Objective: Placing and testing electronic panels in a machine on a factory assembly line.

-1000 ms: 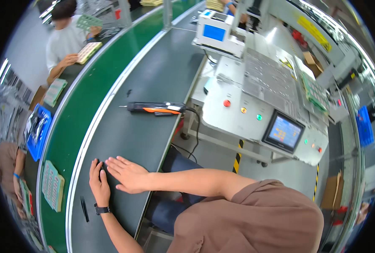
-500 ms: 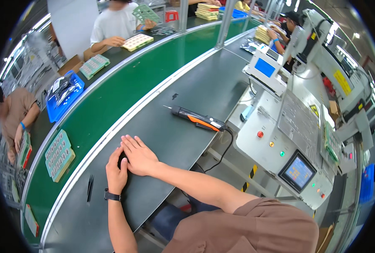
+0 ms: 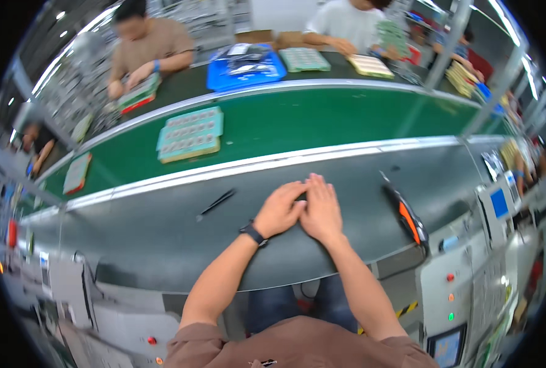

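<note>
My left hand [image 3: 279, 210], with a dark band at its wrist, rests on the dark worktable [image 3: 285, 264] with its fingers stretched out. Beside it lies my right hand [image 3: 322, 208], flat with the fingers together and straight. The two hands touch near the fingertips and around the thumbs, and neither visibly holds anything. Black tweezers [image 3: 217, 203] lie on the table left of my left hand. To the right of my right hand is a black and orange electric screwdriver [image 3: 406, 216], its thin bit pointing away from me.
Beyond the table runs a green conveyor belt [image 3: 297, 116] carrying a stack of pale green trays [image 3: 190, 135]. Across it, two people handle trays near a blue bin [image 3: 246, 78]. Machine panels [image 3: 451, 288] with buttons and a screen stand at the right; another machine [image 3: 113, 319] stands at the lower left.
The view has swung to the left, so the belt and the people opposite now face me. My hands stay together on the table; the tweezers and screwdriver appear to lie where they were.
</note>
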`<act>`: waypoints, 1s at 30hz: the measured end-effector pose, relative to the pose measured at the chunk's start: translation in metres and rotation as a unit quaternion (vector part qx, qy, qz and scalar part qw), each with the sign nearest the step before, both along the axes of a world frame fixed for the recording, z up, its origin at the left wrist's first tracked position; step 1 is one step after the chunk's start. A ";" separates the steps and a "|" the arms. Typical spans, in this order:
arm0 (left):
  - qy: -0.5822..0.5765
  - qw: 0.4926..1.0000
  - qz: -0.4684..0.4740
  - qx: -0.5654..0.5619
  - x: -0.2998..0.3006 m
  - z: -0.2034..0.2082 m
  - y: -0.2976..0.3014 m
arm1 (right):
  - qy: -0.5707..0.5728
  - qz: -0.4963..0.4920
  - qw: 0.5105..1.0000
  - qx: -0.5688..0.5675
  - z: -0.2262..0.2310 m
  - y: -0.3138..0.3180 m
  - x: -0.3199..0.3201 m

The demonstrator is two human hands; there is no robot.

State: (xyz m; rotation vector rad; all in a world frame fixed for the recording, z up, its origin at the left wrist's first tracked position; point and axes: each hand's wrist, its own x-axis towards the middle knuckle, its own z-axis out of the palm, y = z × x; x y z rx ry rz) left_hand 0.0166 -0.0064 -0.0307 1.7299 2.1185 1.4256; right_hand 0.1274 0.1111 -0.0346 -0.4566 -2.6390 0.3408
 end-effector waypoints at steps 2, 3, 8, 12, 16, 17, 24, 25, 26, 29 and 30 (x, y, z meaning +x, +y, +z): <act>-0.011 1.000 0.001 -0.006 0.002 -0.002 -0.001 | -0.007 0.005 1.000 -0.003 0.002 -0.003 0.002; -0.022 1.000 -0.001 -0.003 0.002 -0.003 -0.002 | -0.006 0.009 1.000 -0.004 0.000 -0.003 0.003; -0.029 0.999 0.009 -0.010 0.004 -0.001 -0.010 | -0.013 0.011 1.000 -0.011 -0.001 -0.008 0.004; -0.032 0.999 0.006 -0.020 0.007 0.002 -0.005 | -0.009 0.010 1.000 -0.016 0.000 -0.004 0.007; -0.027 1.000 0.001 -0.013 0.006 -0.001 -0.003 | -0.010 0.004 1.000 -0.019 0.001 -0.004 0.007; -0.027 1.000 -0.004 -0.012 0.006 0.000 -0.003 | -0.012 0.002 1.000 -0.017 0.001 -0.004 0.007; -0.021 1.000 0.008 -0.020 0.007 0.002 -0.003 | -0.011 0.006 1.000 -0.012 0.000 -0.002 0.007; -0.019 1.000 0.004 -0.016 0.007 0.002 -0.002 | -0.011 0.003 1.000 -0.012 0.000 -0.001 0.007; -0.018 1.000 0.000 -0.012 0.007 0.002 0.000 | -0.011 0.001 1.000 -0.011 0.000 0.000 0.008; -0.023 1.000 0.007 -0.011 0.004 -0.001 -0.005 | -0.017 0.007 1.000 -0.017 0.000 -0.004 0.003; -0.028 1.000 0.010 -0.009 0.002 -0.001 -0.008 | -0.008 0.011 1.000 -0.005 -0.001 -0.007 0.000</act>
